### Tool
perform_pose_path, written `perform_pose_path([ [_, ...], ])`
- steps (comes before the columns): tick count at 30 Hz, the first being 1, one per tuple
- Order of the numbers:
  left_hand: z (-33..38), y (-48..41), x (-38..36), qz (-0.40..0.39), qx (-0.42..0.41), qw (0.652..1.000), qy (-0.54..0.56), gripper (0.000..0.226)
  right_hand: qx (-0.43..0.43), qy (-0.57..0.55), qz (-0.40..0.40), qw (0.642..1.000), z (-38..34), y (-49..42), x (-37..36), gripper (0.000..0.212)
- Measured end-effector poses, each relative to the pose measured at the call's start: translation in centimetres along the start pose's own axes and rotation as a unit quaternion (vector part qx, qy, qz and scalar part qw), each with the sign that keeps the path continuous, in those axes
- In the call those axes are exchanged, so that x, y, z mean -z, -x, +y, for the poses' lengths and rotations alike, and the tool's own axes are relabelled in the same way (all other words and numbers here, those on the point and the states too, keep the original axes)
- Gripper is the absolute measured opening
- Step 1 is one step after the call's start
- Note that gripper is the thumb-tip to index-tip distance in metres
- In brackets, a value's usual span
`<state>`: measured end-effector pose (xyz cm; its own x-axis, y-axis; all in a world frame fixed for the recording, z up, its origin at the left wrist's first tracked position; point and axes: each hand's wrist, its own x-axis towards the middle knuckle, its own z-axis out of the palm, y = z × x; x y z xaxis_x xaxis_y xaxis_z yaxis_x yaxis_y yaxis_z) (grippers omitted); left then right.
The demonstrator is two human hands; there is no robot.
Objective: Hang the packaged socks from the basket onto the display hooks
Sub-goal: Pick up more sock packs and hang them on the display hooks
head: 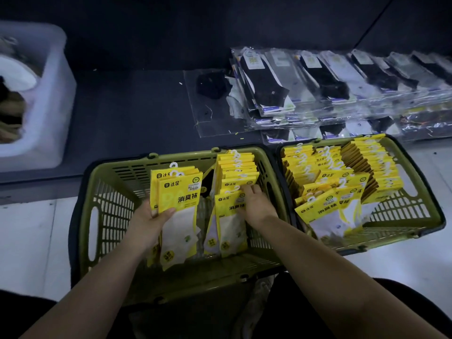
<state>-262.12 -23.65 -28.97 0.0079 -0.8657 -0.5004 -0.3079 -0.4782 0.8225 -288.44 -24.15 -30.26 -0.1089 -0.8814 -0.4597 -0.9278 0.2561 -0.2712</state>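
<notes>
Two olive-green baskets stand side by side on the pale floor (27, 241), with their adjoining rims touching. The near basket (84, 211) sits directly in front of the person, and the second basket (434, 216) is to its right, turned at a slight angle.

The left hand (144, 222) holds a small stack of yellow sock packs (179, 192) upright over the left half of the near basket. Its fingers are wrapped behind the stack and the thumb (168, 212) presses on the front card. The white socks in the stack hang down toward the basket's front wall.

The right hand (258, 205) reaches into the right half of the same basket. Its bent fingers (247, 189) rest on the header cards of a row of packs (236, 167) that runs from the far rim toward the front. I cannot tell whether they pinch a pack or only touch it.

The second basket is filled with more yellow packs (330, 192) in several rows, with their white hooks pointing up.

Beyond the baskets is a dark ledge (137, 106). Clear-wrapped dark and grey socks (318, 79) lie in overlapping piles at its right end. A white plastic bin (52, 99) stands at its left end with blurred cloth items inside.
</notes>
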Motion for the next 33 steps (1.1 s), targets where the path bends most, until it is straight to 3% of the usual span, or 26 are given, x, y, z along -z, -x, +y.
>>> perform_pose_path([
  [4,0.1,0.1,0.0,0.014,0.013,1.000,0.024,0.031,0.049,0.034,-0.064,0.996,0.3,0.0,0.6,0.026],
  [7,0.7,0.2,0.6,-0.006,0.015,0.997,0.070,0.027,0.046,-0.128,-0.142,0.980,-0.2,0.2,3.4,0.024],
  [10,1.7,0.5,0.9,-0.057,0.013,0.992,0.116,0.018,0.068,-0.321,-0.197,0.924,-2.3,0.8,7.4,0.020],
  [12,2.2,0.7,0.5,-0.085,0.014,0.987,0.138,0.015,0.087,-0.410,-0.165,0.893,-3.8,1.0,8.4,0.019],
  [17,2.6,1.1,0.4,-0.125,0.017,0.980,0.153,0.036,0.089,-0.395,0.049,0.913,-7.9,1.3,6.4,0.030],
  [20,2.7,1.0,0.3,-0.106,-0.007,0.985,0.134,0.045,0.081,-0.417,0.106,0.899,-7.8,0.9,5.1,0.031],
  [21,2.6,1.0,0.2,-0.080,-0.003,0.987,0.140,0.042,0.071,-0.394,0.118,0.909,-6.9,0.6,4.7,0.027],
  [23,2.3,0.8,0.3,-0.034,-0.002,0.989,0.147,0.031,0.052,-0.168,0.115,0.978,-4.2,0.3,4.0,0.017],
  [25,1.8,0.6,0.5,-0.008,-0.003,0.989,0.145,0.022,0.060,0.028,0.075,0.995,-1.7,0.1,2.6,0.033],
  [29,1.2,0.3,0.7,0.005,-0.008,0.992,0.126,0.022,0.076,0.016,0.078,0.994,-1.5,0.0,-0.1,0.061],
  [33,0.6,0.1,0.3,-0.012,-0.005,0.996,0.094,0.026,0.087,0.110,0.034,0.990,-1.2,0.0,-1.5,0.078],
])
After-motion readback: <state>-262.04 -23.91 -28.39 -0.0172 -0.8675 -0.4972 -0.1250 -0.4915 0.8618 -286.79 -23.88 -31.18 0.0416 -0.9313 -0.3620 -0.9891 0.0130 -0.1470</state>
